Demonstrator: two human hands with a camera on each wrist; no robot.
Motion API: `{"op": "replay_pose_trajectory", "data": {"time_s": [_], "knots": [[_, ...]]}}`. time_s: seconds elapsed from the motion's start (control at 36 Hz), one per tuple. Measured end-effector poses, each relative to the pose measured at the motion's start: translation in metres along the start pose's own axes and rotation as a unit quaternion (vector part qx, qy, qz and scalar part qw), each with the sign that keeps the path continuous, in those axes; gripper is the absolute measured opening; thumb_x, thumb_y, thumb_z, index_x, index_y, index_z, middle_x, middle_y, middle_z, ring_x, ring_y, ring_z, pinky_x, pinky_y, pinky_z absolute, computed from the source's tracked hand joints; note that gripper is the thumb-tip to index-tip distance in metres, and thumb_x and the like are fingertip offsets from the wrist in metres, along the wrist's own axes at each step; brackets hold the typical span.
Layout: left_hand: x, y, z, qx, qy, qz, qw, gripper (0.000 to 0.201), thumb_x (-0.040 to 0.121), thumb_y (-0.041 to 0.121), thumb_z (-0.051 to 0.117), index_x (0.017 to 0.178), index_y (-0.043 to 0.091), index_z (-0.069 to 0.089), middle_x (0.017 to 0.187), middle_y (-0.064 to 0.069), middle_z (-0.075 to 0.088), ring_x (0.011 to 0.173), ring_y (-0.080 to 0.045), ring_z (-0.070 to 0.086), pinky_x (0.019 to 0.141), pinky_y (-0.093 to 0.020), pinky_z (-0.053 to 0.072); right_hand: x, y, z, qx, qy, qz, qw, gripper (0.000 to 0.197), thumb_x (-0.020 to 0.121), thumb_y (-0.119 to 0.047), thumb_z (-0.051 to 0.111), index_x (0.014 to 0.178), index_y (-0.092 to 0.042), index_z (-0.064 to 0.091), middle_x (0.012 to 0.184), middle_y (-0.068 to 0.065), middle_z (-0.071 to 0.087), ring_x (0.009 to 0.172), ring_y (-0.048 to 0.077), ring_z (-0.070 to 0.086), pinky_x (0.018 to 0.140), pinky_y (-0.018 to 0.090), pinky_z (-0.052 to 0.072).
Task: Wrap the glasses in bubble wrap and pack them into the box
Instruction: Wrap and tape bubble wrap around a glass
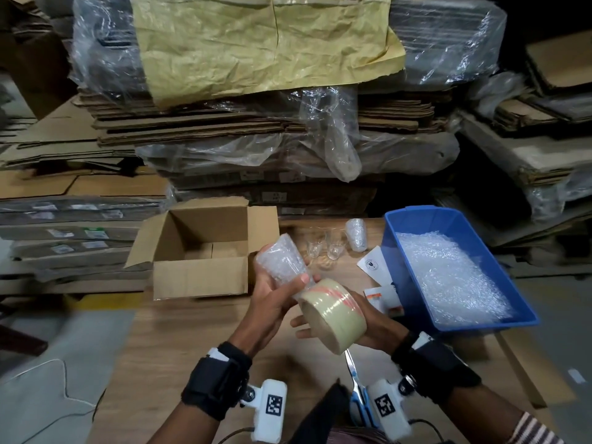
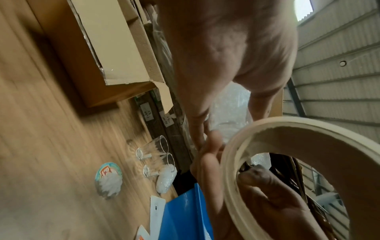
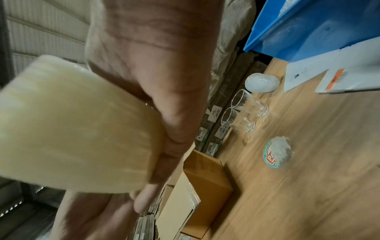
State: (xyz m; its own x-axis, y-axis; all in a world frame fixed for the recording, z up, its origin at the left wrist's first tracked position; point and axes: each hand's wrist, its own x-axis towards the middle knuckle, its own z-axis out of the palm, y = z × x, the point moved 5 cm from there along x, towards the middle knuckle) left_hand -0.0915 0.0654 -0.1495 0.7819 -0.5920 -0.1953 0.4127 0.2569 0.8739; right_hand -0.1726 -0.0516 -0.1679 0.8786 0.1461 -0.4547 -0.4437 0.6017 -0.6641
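Note:
My left hand grips a glass rolled in bubble wrap, held tilted above the table just right of the open cardboard box. My right hand holds a wide roll of clear tape against the lower end of that bundle; in the left wrist view its fingers reach through the roll. Two bare glasses stand behind my hands, with another wrapped glass beside them. What lies in the box's near part is hidden by its front wall.
A blue bin with loose bubble wrap sits at the right. White cards lie by it, a round sticker near the glasses, and scissors at the table's near edge. Stacks of flattened cardboard rise behind.

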Motion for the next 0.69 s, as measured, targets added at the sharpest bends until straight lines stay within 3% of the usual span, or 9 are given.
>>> {"op": "replay_pose_trajectory", "data": {"time_s": [0.08, 0.17, 0.25, 0.33, 0.44, 0.5, 0.56, 0.61, 0.69], "knots": [[0.001, 0.002, -0.005, 0.040, 0.003, 0.022, 0.999, 0.089, 0.081, 0.009, 0.077, 0.145, 0.040, 0.024, 0.141, -0.016, 0.051, 0.111, -0.038, 0.070, 0.085, -0.046, 0.061, -0.004, -0.002, 0.002, -0.017, 0.004, -0.006, 1.000, 0.044, 0.100, -0.037, 0.047, 0.120, -0.011, 0.075, 0.127, 0.023, 0.066, 0.119, 0.048, 0.057, 0.116, 0.066, 0.032], [0.002, 0.002, -0.014, 0.071, 0.015, 0.047, 0.996, 0.087, 0.081, 0.014, 0.080, 0.139, 0.050, 0.027, 0.145, -0.012, 0.048, 0.120, -0.039, 0.065, 0.086, -0.049, 0.061, -0.009, -0.007, 0.004, -0.034, 0.000, -0.010, 0.999, 0.049, 0.093, -0.053, 0.054, 0.123, -0.019, 0.074, 0.127, 0.021, 0.066, 0.117, 0.042, 0.056, 0.113, 0.070, 0.027], [0.004, -0.001, -0.025, 0.083, 0.023, 0.059, 0.995, 0.086, 0.084, 0.012, 0.081, 0.137, 0.057, 0.030, 0.148, -0.011, 0.046, 0.124, -0.042, 0.061, 0.090, -0.056, 0.059, -0.016, -0.006, 0.001, -0.082, -0.009, -0.006, 0.997, 0.066, 0.084, -0.072, 0.060, 0.133, -0.027, 0.061, 0.129, 0.013, 0.064, 0.117, 0.034, 0.059, 0.103, 0.072, 0.041], [0.005, -0.003, -0.031, 0.083, 0.030, 0.065, 0.994, 0.086, 0.088, 0.004, 0.078, 0.138, 0.055, 0.030, 0.148, -0.015, 0.045, 0.122, -0.042, 0.063, 0.091, -0.061, 0.058, -0.023, -0.001, 0.002, -0.156, -0.028, -0.004, 0.987, 0.081, 0.077, -0.051, 0.084, 0.145, -0.027, 0.046, 0.137, 0.015, 0.057, 0.118, 0.029, 0.062, 0.097, 0.065, 0.051], [0.005, 0.000, -0.036, 0.100, 0.041, 0.094, 0.990, 0.086, 0.088, -0.003, 0.074, 0.141, 0.048, 0.028, 0.147, -0.014, 0.043, 0.123, -0.036, 0.062, 0.091, -0.051, 0.060, -0.023, -0.002, 0.015, -0.359, 0.021, -0.046, 0.932, 0.036, 0.078, -0.032, 0.090, 0.104, -0.016, 0.071, 0.097, -0.001, 0.068, 0.091, 0.014, 0.066, 0.092, 0.043, 0.057], [0.004, 0.002, -0.039, 0.109, 0.038, 0.107, 0.988, 0.087, 0.088, -0.007, 0.072, 0.142, 0.043, 0.026, 0.145, -0.014, 0.042, 0.119, -0.031, 0.063, 0.087, -0.043, 0.060, -0.022, -0.003, 0.013, -0.393, 0.081, -0.073, 0.913, 0.044, 0.072, -0.030, 0.094, 0.107, -0.017, 0.072, 0.103, -0.011, 0.071, 0.091, 0.009, 0.070, 0.089, 0.034, 0.059], [0.004, 0.002, -0.040, 0.118, 0.034, 0.113, 0.986, 0.088, 0.087, -0.007, 0.074, 0.143, 0.040, 0.025, 0.145, -0.014, 0.041, 0.116, -0.029, 0.063, 0.084, -0.039, 0.059, -0.022, -0.007, 0.012, -0.432, 0.132, -0.097, 0.887, 0.046, 0.069, -0.034, 0.095, 0.106, -0.018, 0.073, 0.101, -0.007, 0.074, 0.087, 0.009, 0.072, 0.083, 0.029, 0.060], [0.003, 0.002, -0.041, 0.129, 0.033, 0.124, 0.983, 0.089, 0.084, -0.002, 0.077, 0.144, 0.036, 0.024, 0.144, -0.012, 0.041, 0.115, -0.026, 0.063, 0.083, -0.036, 0.058, -0.024, -0.008, 0.017, -0.489, 0.138, -0.098, 0.856, 0.030, 0.070, -0.038, 0.091, 0.084, -0.016, 0.075, 0.078, -0.002, 0.076, 0.069, 0.008, 0.070, 0.067, 0.026, 0.055], [0.002, 0.001, -0.042, 0.171, 0.038, 0.143, 0.974, 0.087, 0.084, -0.007, 0.075, 0.143, 0.033, 0.025, 0.145, -0.005, 0.039, 0.122, -0.026, 0.058, 0.083, -0.032, 0.058, -0.028, -0.009, 0.021, -0.539, 0.150, -0.118, 0.820, 0.027, 0.068, -0.029, 0.085, 0.063, -0.010, 0.067, 0.054, -0.006, 0.059, 0.048, 0.005, 0.050, 0.050, 0.024, 0.039]]}}
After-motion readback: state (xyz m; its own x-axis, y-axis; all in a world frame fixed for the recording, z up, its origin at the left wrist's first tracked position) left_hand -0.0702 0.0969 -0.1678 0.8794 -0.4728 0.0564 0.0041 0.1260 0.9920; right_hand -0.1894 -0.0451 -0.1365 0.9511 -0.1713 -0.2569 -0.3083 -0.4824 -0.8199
